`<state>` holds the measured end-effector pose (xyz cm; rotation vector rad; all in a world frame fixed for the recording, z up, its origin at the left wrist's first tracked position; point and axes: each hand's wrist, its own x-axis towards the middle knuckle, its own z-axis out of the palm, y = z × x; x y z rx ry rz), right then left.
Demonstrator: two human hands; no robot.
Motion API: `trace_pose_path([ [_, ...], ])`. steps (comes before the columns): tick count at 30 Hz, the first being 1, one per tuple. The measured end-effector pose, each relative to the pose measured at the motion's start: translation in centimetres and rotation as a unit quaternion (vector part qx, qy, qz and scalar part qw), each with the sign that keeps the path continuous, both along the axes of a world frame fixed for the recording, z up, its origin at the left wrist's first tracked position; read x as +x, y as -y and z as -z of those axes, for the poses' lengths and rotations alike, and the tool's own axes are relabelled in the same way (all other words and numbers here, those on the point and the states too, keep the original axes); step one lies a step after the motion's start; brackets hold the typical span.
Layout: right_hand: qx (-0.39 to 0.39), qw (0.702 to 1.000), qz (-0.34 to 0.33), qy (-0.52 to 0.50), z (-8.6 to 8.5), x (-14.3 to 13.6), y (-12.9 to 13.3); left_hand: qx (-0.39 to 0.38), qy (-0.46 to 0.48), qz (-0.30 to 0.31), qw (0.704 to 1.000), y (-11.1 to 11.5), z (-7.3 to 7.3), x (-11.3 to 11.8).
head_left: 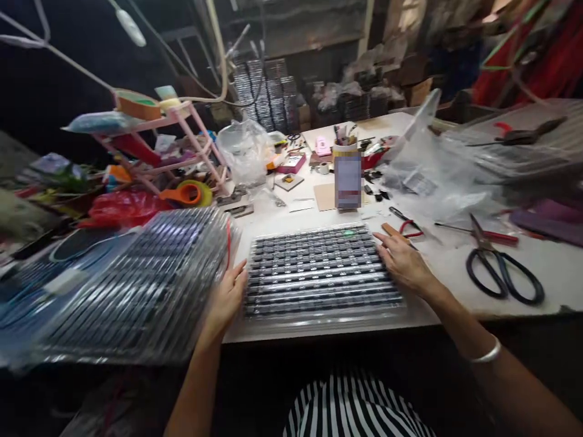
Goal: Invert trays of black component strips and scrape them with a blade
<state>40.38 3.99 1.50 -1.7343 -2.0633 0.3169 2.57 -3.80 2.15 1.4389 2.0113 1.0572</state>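
Observation:
A clear plastic tray (319, 273) with rows of dark and silvery strips lies flat at the white table's front edge. At its left side is my left hand (230, 297), the fingers close together along the tray's rim. My right hand (403, 261) rests at the tray's upper right corner, its fingers reaching onto the edge. Both hands seem to hold the tray between them. Just left of my left hand stands a tall stack of similar trays (141, 285), blurred, with a red strip at its upper right.
Black-handled scissors (503, 273), a red screwdriver (498, 237) and red-handled pliers (410, 227) lie on the right. A phone (348, 181) stands behind the tray. Plastic bags (437, 170) fill the back right; a pink rack (182, 145) stands back left.

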Motion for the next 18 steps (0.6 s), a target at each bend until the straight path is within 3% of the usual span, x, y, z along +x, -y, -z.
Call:
trace_pose_path([
  [6,-0.107,0.985,0.023,0.13,-0.1,-0.7,-0.6,-0.01,-0.057,0.018,0.998,-1.4,0.3,0.1],
  [9,-0.102,0.981,0.018,0.166,0.0,-0.6,-0.7,-0.028,-0.041,0.036,0.998,-1.5,-0.1,-0.3],
  [13,-0.074,0.983,-0.007,0.167,0.4,-0.2,-1.0,-0.036,0.017,0.08,0.996,-1.4,-0.7,-0.7],
  [18,-0.096,0.987,0.008,0.126,0.8,0.0,-1.4,-0.012,0.044,0.098,0.994,-1.3,-0.8,-0.6],
])
